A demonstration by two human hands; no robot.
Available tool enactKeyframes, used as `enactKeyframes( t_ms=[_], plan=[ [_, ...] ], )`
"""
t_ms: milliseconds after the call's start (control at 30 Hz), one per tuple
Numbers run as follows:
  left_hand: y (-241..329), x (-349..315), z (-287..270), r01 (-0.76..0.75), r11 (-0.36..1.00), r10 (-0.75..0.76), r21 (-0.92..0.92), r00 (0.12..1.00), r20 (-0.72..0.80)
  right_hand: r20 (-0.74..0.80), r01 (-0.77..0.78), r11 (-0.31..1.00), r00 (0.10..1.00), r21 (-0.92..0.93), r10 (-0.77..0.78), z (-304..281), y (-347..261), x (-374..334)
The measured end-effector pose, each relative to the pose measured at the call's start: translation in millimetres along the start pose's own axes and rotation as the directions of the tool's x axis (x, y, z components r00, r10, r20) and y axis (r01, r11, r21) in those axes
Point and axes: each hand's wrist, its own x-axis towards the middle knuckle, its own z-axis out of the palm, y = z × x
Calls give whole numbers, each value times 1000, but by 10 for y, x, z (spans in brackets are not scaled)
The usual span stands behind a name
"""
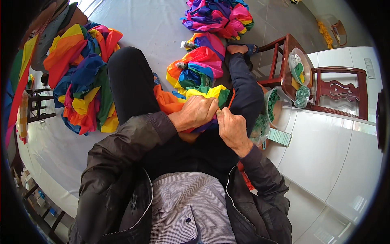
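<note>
A rainbow-striped cloth (166, 101) lies bunched across my lap between my knees, with orange, yellow, green and blue parts showing. My left hand (197, 113) is closed on the cloth, its fingers pinched at a yellow part. Right beside it, my right hand (234, 131) is closed too, thumb and forefinger pinching at the cloth's edge. The fingertips of both hands nearly touch. Whatever small piece lies between them is hidden. More bunched rainbow cloth (199, 61) trails from my knees away along the floor.
A large heap of rainbow cloth (83, 77) stands at my left, another pile (219, 16) far ahead. On my right are a wooden chair (339, 91), a clear tub (300, 67) on a wooden seat, another tub (280, 107) with green pieces, and a phone (280, 137).
</note>
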Motion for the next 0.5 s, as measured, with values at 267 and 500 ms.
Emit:
enactKeyframes(
  t_ms=[267, 500],
  plan=[
    [-39, 43, -32, -20, 1000, 20, -12, 1000, -7, 105, 393, 901, 919, -181, -380, -276, 213, 146],
    [7, -2, -16, 6, 999, -5, -31, 999, 39, 144, 445, 887, 892, -121, -428, -199, 250, 107]
  ],
)
